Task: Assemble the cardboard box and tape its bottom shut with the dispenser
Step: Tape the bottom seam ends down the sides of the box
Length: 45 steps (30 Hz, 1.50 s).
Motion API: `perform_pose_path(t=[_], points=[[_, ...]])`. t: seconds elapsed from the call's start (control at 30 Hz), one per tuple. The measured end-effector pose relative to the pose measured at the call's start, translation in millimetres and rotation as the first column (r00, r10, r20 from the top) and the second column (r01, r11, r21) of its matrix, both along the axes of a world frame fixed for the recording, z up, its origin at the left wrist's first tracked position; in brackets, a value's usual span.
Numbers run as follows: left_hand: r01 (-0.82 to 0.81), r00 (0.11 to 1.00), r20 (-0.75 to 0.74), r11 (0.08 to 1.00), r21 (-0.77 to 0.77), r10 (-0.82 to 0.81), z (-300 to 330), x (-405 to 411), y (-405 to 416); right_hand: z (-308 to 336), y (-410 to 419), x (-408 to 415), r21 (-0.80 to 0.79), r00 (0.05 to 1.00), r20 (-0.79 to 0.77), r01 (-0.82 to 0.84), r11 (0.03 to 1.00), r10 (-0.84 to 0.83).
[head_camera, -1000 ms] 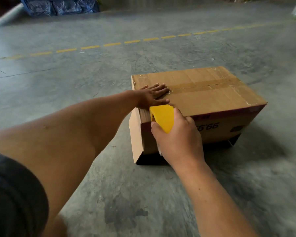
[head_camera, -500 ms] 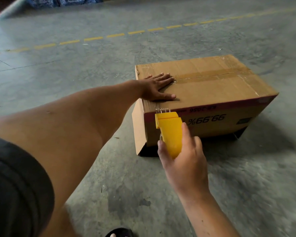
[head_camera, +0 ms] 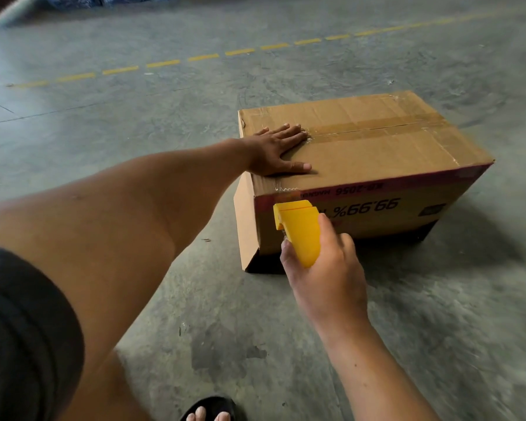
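dispenser (head_camera: 299,229) lowered in right hand (head_camera: 325,278) closed grip, left hand (head_camera: 275,151) flat on box (head_camera: 377,165)

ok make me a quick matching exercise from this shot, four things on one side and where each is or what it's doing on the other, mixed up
Things:
1. left hand
2. right hand
3. tape dispenser
4. cardboard box

Places or states:
A. yellow, held against the box's near side
B. resting on the concrete floor, its print upside down
C. pressed flat on the box's top by the taped seam
D. gripping the dispenser

Pairs: 1-C, 2-D, 3-A, 4-B
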<state>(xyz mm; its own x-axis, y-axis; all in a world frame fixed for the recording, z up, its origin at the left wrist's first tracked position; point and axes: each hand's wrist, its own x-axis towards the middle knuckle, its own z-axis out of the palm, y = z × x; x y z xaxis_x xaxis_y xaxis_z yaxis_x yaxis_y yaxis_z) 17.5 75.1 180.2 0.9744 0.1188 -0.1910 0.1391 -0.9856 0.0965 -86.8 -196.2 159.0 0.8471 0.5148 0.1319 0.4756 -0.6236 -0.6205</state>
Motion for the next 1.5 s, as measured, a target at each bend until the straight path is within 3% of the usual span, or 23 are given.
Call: perform_pose_path(t=[0.23,0.57,0.83,0.97,1.13,1.5], points=[[-0.057,0.992,0.111,0.998,0.007,0.056,4.0,-17.3,-32.7,-0.1,6.8,8.6,0.023,0.999,-0.033,0.012,1.0,-0.011],[-0.099,0.993,0.066,0.993,0.063,0.095,-8.8,-22.1,-46.0,-1.6,16.2,13.0,0.083,0.996,-0.066,0.059,0.995,-0.054],[-0.122,0.992,0.043,0.991,0.047,0.12,-3.0,-22.0,-50.0,29.6,25.6,34.2,0.036,0.957,-0.28,0.095,0.995,-0.081],[-0.102,0.994,0.047,0.991,0.087,0.098,-5.9,-25.8,-61.0,6.5,24.4,30.2,-0.029,0.891,-0.44,0.113,0.993,-0.114],[-0.105,0.993,0.063,0.99,0.089,0.1,-6.6,-24.8,-54.0,-17.7,14.5,17.7,0.02,0.928,-0.363,0.092,0.996,-0.078],[-0.157,0.983,0.099,0.987,0.028,0.153,-3.1,-18.1,-48.3,37.8,-12.9,47.9,0.106,0.998,-0.049,0.051,0.993,-0.046]])
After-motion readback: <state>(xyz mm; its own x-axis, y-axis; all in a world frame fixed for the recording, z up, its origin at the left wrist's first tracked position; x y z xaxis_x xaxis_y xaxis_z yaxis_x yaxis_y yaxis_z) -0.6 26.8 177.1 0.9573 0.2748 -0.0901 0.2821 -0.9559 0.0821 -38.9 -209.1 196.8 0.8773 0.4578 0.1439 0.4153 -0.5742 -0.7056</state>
